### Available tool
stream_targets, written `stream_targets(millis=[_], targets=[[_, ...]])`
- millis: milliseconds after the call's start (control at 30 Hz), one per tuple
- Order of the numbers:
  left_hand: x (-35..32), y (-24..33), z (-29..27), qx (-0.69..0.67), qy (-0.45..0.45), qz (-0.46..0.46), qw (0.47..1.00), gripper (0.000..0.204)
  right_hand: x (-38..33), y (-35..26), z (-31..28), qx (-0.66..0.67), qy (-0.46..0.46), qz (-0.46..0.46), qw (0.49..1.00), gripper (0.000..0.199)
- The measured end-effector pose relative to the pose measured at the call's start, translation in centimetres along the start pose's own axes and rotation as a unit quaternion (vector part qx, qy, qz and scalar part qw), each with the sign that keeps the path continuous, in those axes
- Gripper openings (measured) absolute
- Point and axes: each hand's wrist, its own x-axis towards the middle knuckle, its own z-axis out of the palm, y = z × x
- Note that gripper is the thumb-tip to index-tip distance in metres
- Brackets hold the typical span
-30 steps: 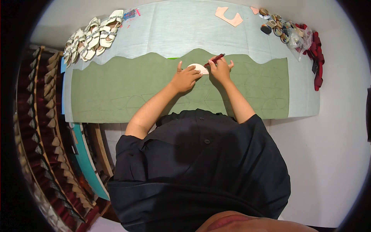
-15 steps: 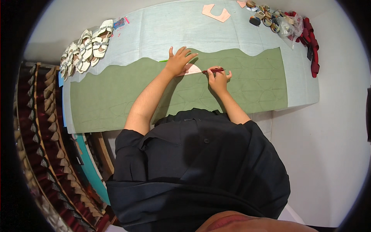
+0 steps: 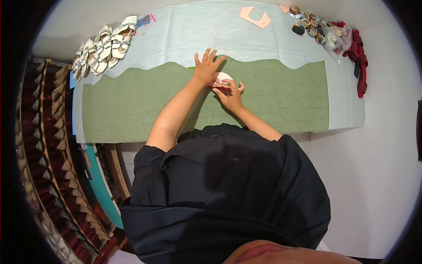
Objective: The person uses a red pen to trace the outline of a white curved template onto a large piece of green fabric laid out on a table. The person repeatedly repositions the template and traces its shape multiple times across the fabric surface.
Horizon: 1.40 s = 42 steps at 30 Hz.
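A sheet of olive-green material (image 3: 132, 101) lies across the table, its far edge wavy. Curved pattern outlines are drawn over its middle and right side. My left hand (image 3: 206, 69) rests spread on a pale pink rounded template (image 3: 225, 78), pressing it flat to the sheet; part of the template is hidden under the hand. In my right hand (image 3: 231, 97) is a dark red pen (image 3: 223, 89), held low and tilted along the template's near edge, close to my left hand. A bit of something bright green (image 3: 190, 67) shows beside my left wrist at the sheet's far edge.
Cream sandals (image 3: 104, 46) stand at the far left of the light-blue table covering (image 3: 189, 31). A pink cut-out template (image 3: 256, 18) lies at the back. Several small shoes (image 3: 310, 24), a clear plastic bag (image 3: 336, 42) and dark red straps (image 3: 359, 66) sit far right. Shoe racks (image 3: 50, 145) stand left.
My right hand has slid left with the pen, from the template's right end to its near edge by my left hand. My left hand keeps the template down. The view has shifted slightly.
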Motion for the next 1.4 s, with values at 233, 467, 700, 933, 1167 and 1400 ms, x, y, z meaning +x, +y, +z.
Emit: stream_targets(millis=[233,467,700,933,1167,1400], targets=[[-0.3,-0.2,0.2,0.005,-0.013,-0.014,1.0,0.084,0.0,-0.9,0.4,0.003,-0.016,-0.015,1.0,0.014],[-0.4,-0.2,0.1,0.008,-0.026,-0.02,0.999,0.082,-0.1,-0.6,0.8,-0.016,-0.019,-0.011,1.0,0.012],[-0.3,0.4,-1.5,-0.012,-0.059,-0.036,0.998,0.085,-0.2,1.6,-1.1,-0.108,0.035,0.013,0.993,0.015],[-0.7,0.4,-1.7,-0.011,-0.068,-0.029,0.997,0.062,-0.6,4.0,-3.9,-0.107,0.104,0.085,0.985,0.021],[-0.9,0.5,-1.7,-0.012,-0.072,-0.019,0.997,0.042,-1.0,5.1,-3.4,-0.145,0.154,0.087,0.973,0.025],[-1.1,0.7,-1.3,-0.036,-0.058,-0.013,0.998,0.035,-1.1,5.1,-3.6,-0.134,0.141,0.115,0.974,0.024]])
